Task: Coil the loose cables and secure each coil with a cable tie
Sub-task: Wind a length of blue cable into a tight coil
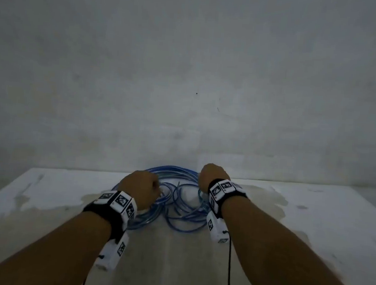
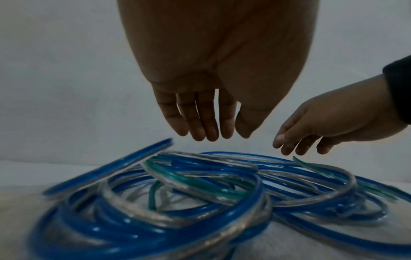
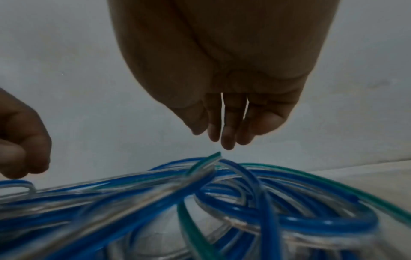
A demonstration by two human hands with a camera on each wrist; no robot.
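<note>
- Cables [image 1: 178,200]: a loose tangle of blue, clear and green strands heaped on the worktop [image 1: 311,219] by its far edge, close against the wall [image 1: 188,75]; loops overlapping, none gathered into a neat coil, no cable tie visible in any view.
- Left hand [image 2: 200,116]: hanging above the left part of the heap, fingers [image 2: 209,126] straight and relaxed, pointing down, holding nothing; clear gap between fingertips and the topmost loops in the left wrist view.
- Right hand [image 3: 227,123]: poised over the right part of the heap, fingers [image 3: 228,139] extended downward and close together, empty; just below the fingertips, a raised green-and-clear cable end [image 3: 213,157], near but apart.
- Key relation: heap directly beneath both hands, spreading left to right across the worktop; raised end nearest the right hand, so probably the natural starting point for a grasp.
- Judged stage: very beginning, coiling not yet started.
- Next move likely calling for a short drop of the right hand to pinch that free end, with the left steadying or lifting loops.
- Risk: strands interlaced, so pulling one may drag the whole heap toward the wall or off the far edge.
</note>
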